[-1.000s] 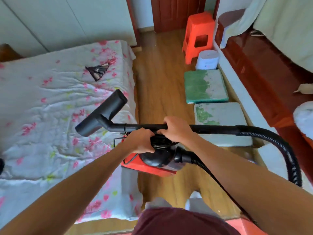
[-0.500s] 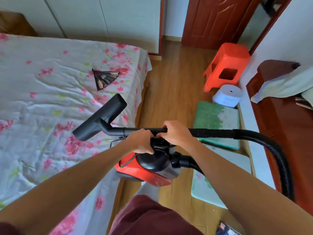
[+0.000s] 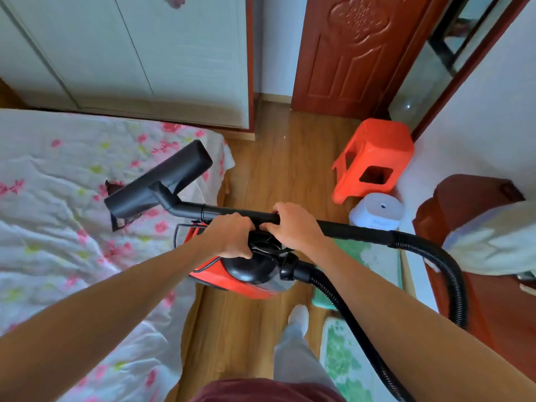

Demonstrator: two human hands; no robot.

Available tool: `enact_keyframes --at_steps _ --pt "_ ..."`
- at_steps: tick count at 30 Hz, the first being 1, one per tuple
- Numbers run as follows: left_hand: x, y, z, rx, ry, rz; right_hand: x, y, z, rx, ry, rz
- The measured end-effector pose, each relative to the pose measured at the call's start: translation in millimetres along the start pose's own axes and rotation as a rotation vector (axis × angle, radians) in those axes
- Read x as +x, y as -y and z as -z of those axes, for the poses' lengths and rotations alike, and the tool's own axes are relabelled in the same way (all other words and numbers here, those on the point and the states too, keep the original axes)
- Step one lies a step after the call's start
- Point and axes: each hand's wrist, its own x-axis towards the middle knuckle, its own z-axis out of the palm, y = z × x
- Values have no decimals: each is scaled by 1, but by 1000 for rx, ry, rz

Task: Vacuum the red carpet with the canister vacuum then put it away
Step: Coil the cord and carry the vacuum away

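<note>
Black floor nozzle (image 3: pixel 158 181) juts over the flowered bed (image 3: pixel 58 227), the left hand (image 3: pixel 232 236) grips the red canister vacuum (image 3: pixel 232 281) by its top handle above the wooden floor (image 3: pixel 275 169), the right hand (image 3: pixel 293 224) curls round its wand (image 3: pixel 232 211), and the hose (image 3: pixel 455 271) loops rightward.

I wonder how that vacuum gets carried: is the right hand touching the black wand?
Touching. The head view shows the right hand with its fingers curled over the top of the black wand, and no gap shows between them.
</note>
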Motion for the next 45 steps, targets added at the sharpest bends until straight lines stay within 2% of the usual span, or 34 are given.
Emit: enact_keyframes --at_steps 15,23,30,36,45 --pt "271 42 122 -269 -54 307 296 -95 136 -225 43 270" --pt "446 113 170 -340 -45 311 492 -131 179 -280 200 287" --pt "581 168 239 -344 -96 334 641 -138 253 -407 200 374" --pt "697 209 288 -450 -184 465 782 -152 294 -537 176 497" --pt "878 232 332 -731 -231 742 979 -192 343 -817 260 778"
